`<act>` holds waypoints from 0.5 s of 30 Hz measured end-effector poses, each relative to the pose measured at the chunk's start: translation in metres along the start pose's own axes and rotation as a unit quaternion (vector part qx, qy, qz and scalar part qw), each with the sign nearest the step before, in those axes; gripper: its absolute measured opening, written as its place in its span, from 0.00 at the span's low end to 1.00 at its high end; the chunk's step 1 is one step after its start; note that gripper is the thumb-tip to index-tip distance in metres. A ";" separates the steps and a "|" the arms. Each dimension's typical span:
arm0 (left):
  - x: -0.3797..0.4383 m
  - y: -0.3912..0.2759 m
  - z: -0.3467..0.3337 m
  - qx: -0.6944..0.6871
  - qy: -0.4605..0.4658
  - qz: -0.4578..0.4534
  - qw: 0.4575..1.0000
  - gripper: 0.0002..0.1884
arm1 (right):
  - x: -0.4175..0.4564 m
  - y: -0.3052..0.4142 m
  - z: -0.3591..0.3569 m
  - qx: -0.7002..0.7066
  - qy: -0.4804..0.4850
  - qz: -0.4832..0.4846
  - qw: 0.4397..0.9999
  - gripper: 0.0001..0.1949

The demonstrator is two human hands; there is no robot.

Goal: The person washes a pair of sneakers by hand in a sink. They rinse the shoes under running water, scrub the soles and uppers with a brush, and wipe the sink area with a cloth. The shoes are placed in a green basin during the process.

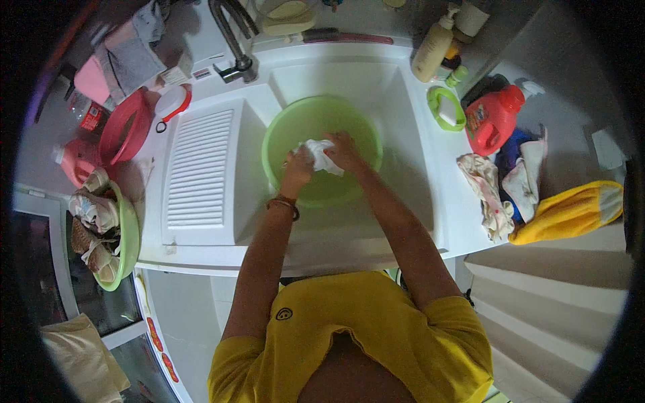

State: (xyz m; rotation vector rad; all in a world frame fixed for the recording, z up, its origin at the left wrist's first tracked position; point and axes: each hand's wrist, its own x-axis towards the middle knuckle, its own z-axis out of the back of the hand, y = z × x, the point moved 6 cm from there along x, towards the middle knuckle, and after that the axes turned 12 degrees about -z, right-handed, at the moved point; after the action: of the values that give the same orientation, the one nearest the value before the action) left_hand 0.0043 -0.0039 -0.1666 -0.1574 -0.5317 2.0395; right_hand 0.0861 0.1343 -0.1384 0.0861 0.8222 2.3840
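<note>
A white cloth [321, 153] is bunched up between my two hands, over the inside of a light green plastic basin [322, 103]. My left hand [299, 166], with a bracelet on its wrist, grips the cloth's left side. On the other side my right hand [345, 152] holds it with bent fingers. The basin stands in a white laundry sink [410, 166]. What lies under the cloth and hands is hidden.
Left of the basin is a ribbed washboard [199, 171], with a dark faucet [242, 65] behind it. A pink basin [126, 128] and a green basin of shoes [128, 237] line the left side. A red detergent bottle [491, 118], soap dish [446, 109] and yellow cloth [564, 211] sit right.
</note>
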 end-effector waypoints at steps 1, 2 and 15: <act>-0.001 -0.022 0.010 0.029 0.003 -0.011 0.999 0.30 | -0.004 -0.005 -0.002 -0.032 -0.012 -0.001 0.999 0.27; -0.004 -0.035 0.019 0.062 0.004 -0.017 0.998 0.31 | -0.008 -0.005 -0.007 -0.063 -0.021 0.003 0.998 0.28; -0.012 0.014 -0.036 0.061 0.184 0.032 0.981 0.18 | -0.026 0.006 -0.033 -0.237 0.019 0.004 0.971 0.15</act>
State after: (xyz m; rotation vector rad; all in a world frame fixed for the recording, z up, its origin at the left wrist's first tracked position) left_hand 0.0111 -0.0090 -0.2059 -0.4718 -0.1713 2.0347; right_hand 0.0962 0.0980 -0.1588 -0.1499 0.2485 2.5295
